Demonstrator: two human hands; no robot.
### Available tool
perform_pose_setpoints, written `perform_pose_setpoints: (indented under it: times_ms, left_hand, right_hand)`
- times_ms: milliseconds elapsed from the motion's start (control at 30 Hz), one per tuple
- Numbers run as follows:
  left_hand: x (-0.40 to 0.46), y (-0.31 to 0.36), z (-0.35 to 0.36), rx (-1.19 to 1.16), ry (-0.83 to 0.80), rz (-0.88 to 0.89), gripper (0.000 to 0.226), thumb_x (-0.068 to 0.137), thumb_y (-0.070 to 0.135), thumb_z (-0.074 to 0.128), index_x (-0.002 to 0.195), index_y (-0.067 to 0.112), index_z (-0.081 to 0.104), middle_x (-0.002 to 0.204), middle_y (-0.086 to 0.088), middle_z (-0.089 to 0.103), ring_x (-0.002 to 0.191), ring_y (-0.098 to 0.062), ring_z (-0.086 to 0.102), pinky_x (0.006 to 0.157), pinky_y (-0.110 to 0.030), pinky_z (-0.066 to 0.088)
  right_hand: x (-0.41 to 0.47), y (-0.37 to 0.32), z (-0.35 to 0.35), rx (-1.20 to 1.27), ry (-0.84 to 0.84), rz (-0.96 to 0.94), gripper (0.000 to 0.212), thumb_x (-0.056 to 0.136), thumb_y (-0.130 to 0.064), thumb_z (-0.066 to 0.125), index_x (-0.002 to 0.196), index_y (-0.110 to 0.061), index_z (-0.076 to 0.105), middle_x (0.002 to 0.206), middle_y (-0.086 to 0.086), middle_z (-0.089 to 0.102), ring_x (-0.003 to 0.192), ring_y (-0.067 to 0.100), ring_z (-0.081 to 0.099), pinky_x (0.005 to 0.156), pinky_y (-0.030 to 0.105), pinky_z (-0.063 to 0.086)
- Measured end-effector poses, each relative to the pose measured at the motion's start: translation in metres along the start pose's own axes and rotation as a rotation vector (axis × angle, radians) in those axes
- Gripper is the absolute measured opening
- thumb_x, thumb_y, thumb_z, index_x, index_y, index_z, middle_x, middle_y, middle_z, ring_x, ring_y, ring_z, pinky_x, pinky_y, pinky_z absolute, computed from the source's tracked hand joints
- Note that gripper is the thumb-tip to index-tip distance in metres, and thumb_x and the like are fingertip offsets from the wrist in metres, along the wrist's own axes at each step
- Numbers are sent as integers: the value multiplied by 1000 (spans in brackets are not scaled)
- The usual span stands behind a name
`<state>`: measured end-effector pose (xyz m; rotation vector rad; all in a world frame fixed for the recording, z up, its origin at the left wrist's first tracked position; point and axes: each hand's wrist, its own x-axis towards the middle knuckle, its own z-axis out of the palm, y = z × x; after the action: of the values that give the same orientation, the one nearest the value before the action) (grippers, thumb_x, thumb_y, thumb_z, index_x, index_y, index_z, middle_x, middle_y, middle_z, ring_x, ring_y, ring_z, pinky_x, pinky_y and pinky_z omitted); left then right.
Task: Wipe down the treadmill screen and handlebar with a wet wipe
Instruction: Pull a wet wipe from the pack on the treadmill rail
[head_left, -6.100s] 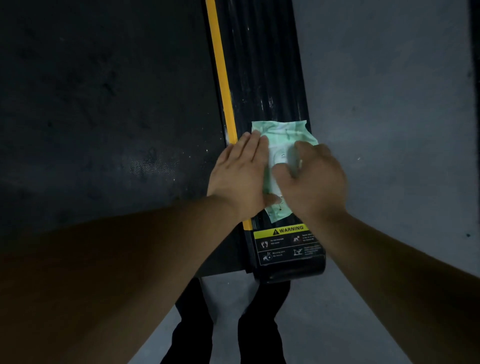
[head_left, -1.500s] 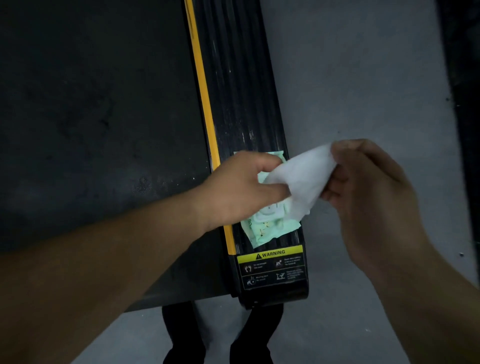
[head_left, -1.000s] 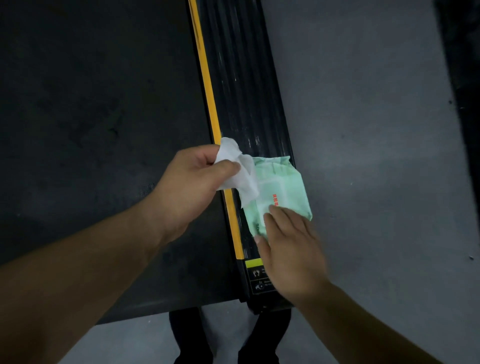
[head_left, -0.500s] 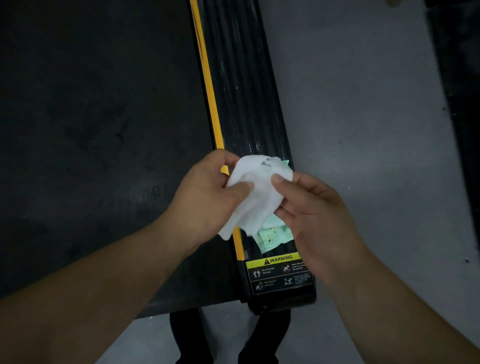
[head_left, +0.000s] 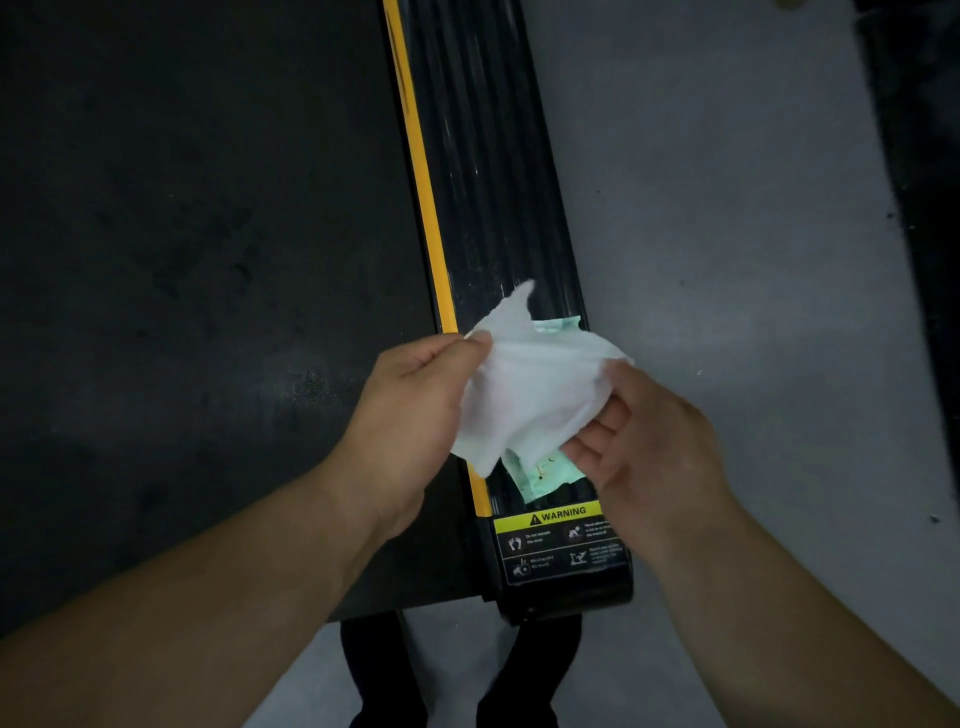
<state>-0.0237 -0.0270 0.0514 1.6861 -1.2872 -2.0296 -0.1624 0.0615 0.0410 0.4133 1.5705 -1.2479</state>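
Note:
A white wet wipe (head_left: 535, 384) is spread between my two hands above the treadmill's black side rail (head_left: 483, 171). My left hand (head_left: 410, 415) pinches the wipe's left edge between thumb and fingers. My right hand (head_left: 649, 447) grips its right edge with curled fingers. Under the wipe, a mint-green wipe pack (head_left: 545, 470) lies on the rail, mostly hidden. The treadmill's screen and handlebar are out of view.
The dark treadmill belt (head_left: 197, 249) fills the left side, bordered by a yellow stripe (head_left: 421, 176). A yellow warning label (head_left: 550, 517) sits at the rail's near end. Grey floor (head_left: 727, 208) lies to the right, with a dark object (head_left: 914, 156) at the far right edge. My feet (head_left: 384, 675) stand below.
The crumpled wipe has been pulled wider between my hands and now hangs more open. My hands have moved slightly apart; the pack stays on the rail.

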Motion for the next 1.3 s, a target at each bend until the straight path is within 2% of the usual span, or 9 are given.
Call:
perform_pose_setpoints:
  times_ms: [133, 300, 433, 567, 700, 833, 1033, 1167, 1300]
  left_hand:
    - [-1, -4, 1, -27, -6, -20, 32, 102, 33, 55, 93, 13, 78, 91, -5, 78, 83, -19, 71, 76, -34, 52]
    - [-5, -6, -1, -20, 19, -10, 37, 100, 39, 57, 96, 8, 78, 101, -13, 77, 99, -35, 71, 94, -49, 56]
    - [-6, -6, -2, 6, 32, 50, 39, 101, 36, 57, 93, 3, 76, 98, -21, 75, 92, -38, 69, 95, -54, 54]
    - [-4, -8, -7, -26, 105, 102, 35, 102, 32, 58, 90, 5, 76, 94, -14, 77, 83, -20, 68, 80, -36, 54]
    - [-6, -8, -9, 20, 118, 186, 7, 98, 18, 65, 99, 13, 70, 77, -5, 73, 75, -10, 67, 64, -22, 52]
    - [-9, -7, -21, 269, -23, 343, 67, 90, 13, 75, 146, 38, 47, 83, -3, 72, 80, -4, 68, 71, -15, 53]
    - [-7, -11, -31, 708, 86, 540, 29, 88, 21, 77, 116, 28, 76, 103, 13, 72, 93, -5, 66, 82, -32, 58]
    - [-5, -5, -34, 623, 96, 481, 11, 88, 19, 77, 92, 29, 79, 92, 9, 69, 85, -11, 65, 75, -33, 56]
    - [-3, 13, -34, 280, -65, 204, 5, 88, 13, 73, 86, 16, 77, 111, 2, 71, 102, -18, 66, 87, -34, 54]
  right_hand:
    - [0, 5, 1, -67, -119, 63, 33, 103, -42, 56, 113, -15, 73, 107, 9, 80, 100, 27, 77, 94, 49, 59]
    - [-2, -3, 2, -10, -43, 6, 20, 101, -30, 62, 97, -13, 72, 85, 6, 81, 85, 24, 78, 90, 47, 60]
    - [-4, 4, 4, -193, -141, -30, 18, 94, -28, 71, 104, -14, 77, 102, 9, 81, 100, 28, 77, 97, 49, 59]
    - [-2, 0, -2, -71, 11, -99, 9, 98, -9, 66, 92, -13, 71, 109, 15, 77, 94, 26, 76, 84, 41, 64]
    - [-6, -3, -6, -163, -49, -339, 28, 102, -7, 57, 120, -26, 67, 95, -1, 78, 93, 20, 77, 77, 31, 64]
    - [-17, -12, -15, -411, -187, -533, 28, 95, -9, 68, 111, -31, 71, 87, -13, 75, 82, 6, 72, 72, 23, 58]
    - [-18, -7, -22, -826, -156, -761, 43, 85, -2, 76, 111, -35, 70, 116, -13, 67, 105, 4, 65, 87, 21, 55]
    - [-14, -9, -25, -775, -75, -823, 22, 83, -6, 80, 82, -28, 74, 99, -11, 61, 90, 5, 64, 77, 7, 47]
    - [-13, -22, -27, -465, -207, -579, 13, 89, -5, 72, 82, -16, 73, 90, -11, 70, 80, 0, 63, 70, 10, 47]
